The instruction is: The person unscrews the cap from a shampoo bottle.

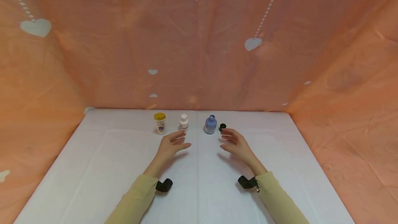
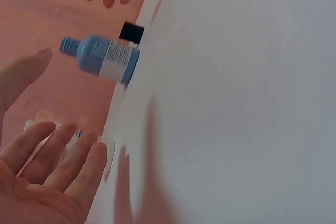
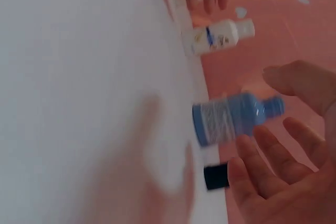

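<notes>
In the head view my left hand (image 1: 171, 145) hovers over the table, fingers relaxed and holding nothing, just in front of a small white bottle (image 1: 184, 123). My right hand (image 1: 237, 144) is likewise empty, its fingertips close to a black cap (image 1: 222, 126). Between the hands and farther back stands a blue bottle (image 1: 210, 125) with a bare threaded neck, clearest in the left wrist view. At the left of the row is a white jar with a yellow lid (image 1: 160, 123). In the right wrist view the white bottle (image 3: 220, 36) wears its white cap.
A white cloth-covered table (image 1: 199, 182) lies under both hands. Orange curtains (image 1: 199, 61) with pale hearts hang behind it and at both sides. Black wrist cameras (image 1: 164, 185) sit at the cuffs of the yellow-green sleeves (image 1: 133, 196).
</notes>
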The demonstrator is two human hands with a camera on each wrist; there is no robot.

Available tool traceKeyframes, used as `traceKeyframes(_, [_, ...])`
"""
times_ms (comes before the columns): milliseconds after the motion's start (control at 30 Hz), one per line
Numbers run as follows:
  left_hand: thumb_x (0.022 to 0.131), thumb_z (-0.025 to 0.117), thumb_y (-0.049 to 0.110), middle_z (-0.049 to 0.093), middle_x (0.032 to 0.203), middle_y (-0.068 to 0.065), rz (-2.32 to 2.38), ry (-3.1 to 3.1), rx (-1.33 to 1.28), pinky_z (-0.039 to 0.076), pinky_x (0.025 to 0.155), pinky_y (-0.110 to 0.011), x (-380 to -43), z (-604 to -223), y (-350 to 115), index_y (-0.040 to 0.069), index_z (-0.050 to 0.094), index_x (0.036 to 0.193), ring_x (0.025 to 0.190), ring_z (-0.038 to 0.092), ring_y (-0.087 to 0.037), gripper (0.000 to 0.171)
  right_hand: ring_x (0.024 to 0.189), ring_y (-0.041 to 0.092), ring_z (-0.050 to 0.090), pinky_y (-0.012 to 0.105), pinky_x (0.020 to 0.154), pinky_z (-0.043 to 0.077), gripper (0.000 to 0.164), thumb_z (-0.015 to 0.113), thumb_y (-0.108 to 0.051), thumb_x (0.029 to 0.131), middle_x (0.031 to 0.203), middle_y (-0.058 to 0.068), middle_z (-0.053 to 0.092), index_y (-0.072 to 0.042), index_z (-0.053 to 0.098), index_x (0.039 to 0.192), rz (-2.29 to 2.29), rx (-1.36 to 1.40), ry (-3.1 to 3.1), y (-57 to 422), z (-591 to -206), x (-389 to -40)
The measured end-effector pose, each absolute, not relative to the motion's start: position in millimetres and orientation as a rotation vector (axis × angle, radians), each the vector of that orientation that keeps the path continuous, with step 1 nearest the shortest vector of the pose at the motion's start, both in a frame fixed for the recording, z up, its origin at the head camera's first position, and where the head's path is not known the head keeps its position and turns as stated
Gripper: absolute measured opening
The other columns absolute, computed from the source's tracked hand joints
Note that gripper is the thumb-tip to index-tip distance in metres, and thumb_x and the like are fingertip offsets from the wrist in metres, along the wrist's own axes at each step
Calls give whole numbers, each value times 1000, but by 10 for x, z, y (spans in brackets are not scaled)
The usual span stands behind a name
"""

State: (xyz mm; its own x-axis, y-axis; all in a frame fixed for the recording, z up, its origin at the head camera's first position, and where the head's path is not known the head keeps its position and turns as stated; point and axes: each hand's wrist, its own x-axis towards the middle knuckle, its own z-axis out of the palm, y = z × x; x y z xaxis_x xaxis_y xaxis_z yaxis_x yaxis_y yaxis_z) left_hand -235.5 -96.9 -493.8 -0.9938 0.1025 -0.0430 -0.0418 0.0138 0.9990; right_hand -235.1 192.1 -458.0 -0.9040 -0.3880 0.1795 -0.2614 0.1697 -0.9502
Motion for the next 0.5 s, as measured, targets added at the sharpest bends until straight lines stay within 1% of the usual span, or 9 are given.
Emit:
traceKeyframes(200, [76,79,-1,54,131,-22,2178,2209,24,49,92,-34,-2388,-4916,-1053,-5,54,131,121,51,-37,61,123,49,42,58,104,31,58,70,8,82,132,33,45,10,43,134,-1857,-728,2277,1732,-4520,-2353])
traceKeyframes(367, [75,79,-3,53,131,-25,2195,2241,17,47,95,-38,-2398,-4924,-1077,-7,54,129,120,50,-40,60,123,50,42,59,103,31,59,69,9,82,131,33,46,14,40,133,-1863,-769,2246,1569,-4450,-2367])
traceKeyframes(433, [74,79,-3,53,131,-24,2199,2249,-3,46,95,-39,-2396,-4939,-1084,-7,54,130,120,51,-39,61,123,50,42,59,103,32,59,69,9,82,131,32,47,15,40,133,-1862,-778,2236,1510,-4422,-2380])
traceKeyframes(500, [74,80,-2,53,132,-24,2203,2255,-23,46,95,-39,-2400,-4956,-1089,-6,54,130,120,51,-39,62,123,48,42,57,104,32,57,69,8,83,130,30,48,13,42,133,-1857,-781,2230,1457,-4415,-2403])
